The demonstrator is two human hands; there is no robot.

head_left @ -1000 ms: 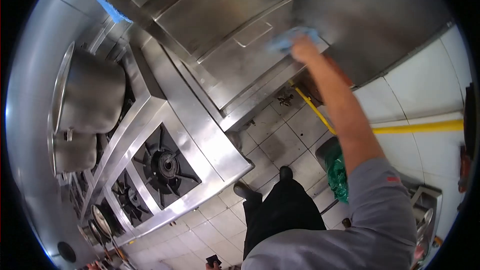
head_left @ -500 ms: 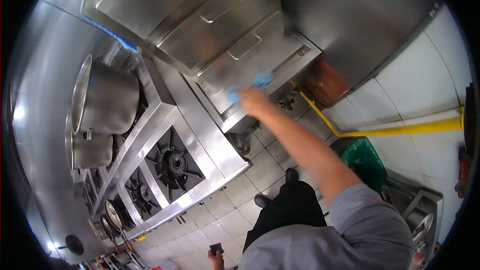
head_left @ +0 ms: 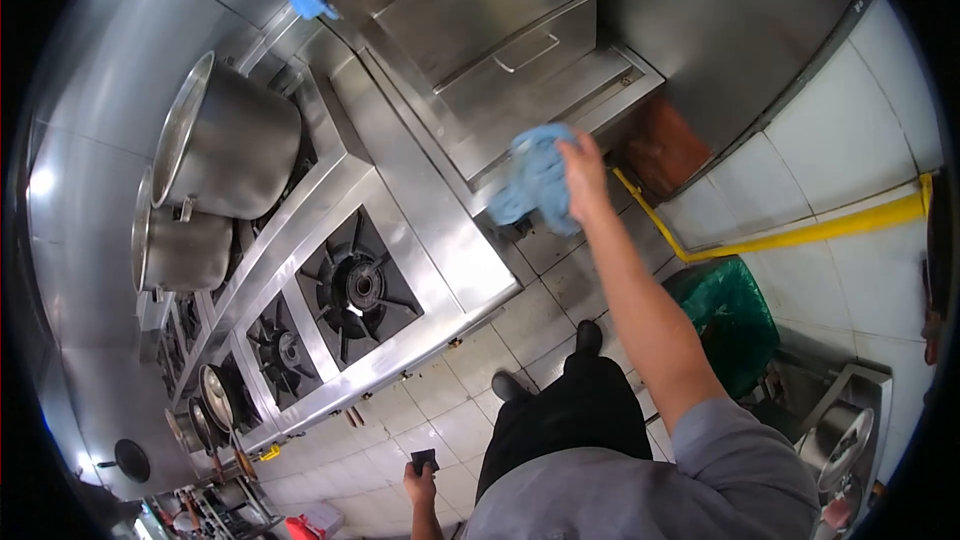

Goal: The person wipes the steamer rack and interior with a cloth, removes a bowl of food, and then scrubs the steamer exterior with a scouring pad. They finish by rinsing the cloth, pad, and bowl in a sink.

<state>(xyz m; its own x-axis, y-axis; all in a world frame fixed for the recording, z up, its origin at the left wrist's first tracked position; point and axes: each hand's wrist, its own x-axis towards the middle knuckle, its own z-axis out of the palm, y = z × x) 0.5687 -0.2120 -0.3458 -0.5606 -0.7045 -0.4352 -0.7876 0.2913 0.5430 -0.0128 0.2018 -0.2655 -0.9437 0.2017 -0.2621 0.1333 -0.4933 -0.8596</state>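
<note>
A light blue cloth point(head_left: 540, 175) hangs from my right hand point(head_left: 585, 175), whose fingers are closed on it. The cloth is at the front edge of the steel counter point(head_left: 485, 155), below two steel drawers with bar handles point(head_left: 528, 55). Down at the lower middle, over the tiled floor, my left hand point(head_left: 420, 483) grips a small dark flat object point(head_left: 425, 460).
Left of the hands stands a steel stove with black burners point(head_left: 360, 283). Large pots point(head_left: 230, 140) stand behind it, pans point(head_left: 222, 395) farther along. A yellow pipe point(head_left: 800, 237) runs along the right wall above a green-lined bin point(head_left: 725, 325).
My right hand has moved right and slightly up with the cloth, which now hangs more spread out. The view has shifted, and more of my left forearm shows.
</note>
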